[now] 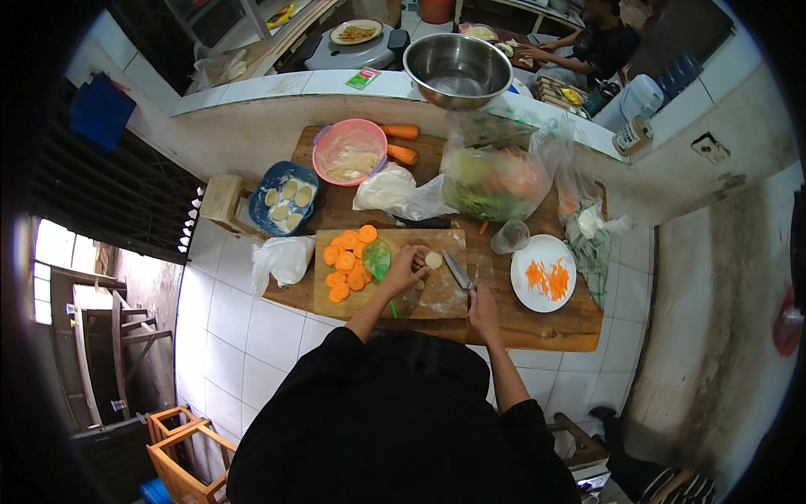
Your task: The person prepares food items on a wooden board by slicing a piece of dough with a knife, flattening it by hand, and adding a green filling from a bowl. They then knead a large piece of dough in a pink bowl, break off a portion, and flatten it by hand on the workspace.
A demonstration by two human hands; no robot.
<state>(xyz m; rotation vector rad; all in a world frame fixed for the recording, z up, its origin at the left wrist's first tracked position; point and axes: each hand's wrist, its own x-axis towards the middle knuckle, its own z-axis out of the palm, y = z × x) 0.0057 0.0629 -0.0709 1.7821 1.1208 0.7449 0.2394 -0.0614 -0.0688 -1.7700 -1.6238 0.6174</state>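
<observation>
My right hand (483, 310) grips the handle of a kitchen knife (456, 268), its blade angled up and left over the wooden cutting board (444, 302). My left hand (405, 272) is over the board, its curled fingers beside a small pale round piece (434, 260) that looks like dough. Whether those fingers hold anything is hidden. Thick carrot slices (345, 260) are heaped on the board's left side. Between them and my left hand lies a green leaf-shaped plastic piece (376, 257). White flour dusts the board's lower right.
A white plate (520, 290) with shredded carrot and a clear glass (510, 237) stand right of the board. Behind are a pink bowl (319, 157), a bag of vegetables (497, 179) and a blue basin (253, 208) with floured discs. A co-worker (589, 53) sits beyond the low wall.
</observation>
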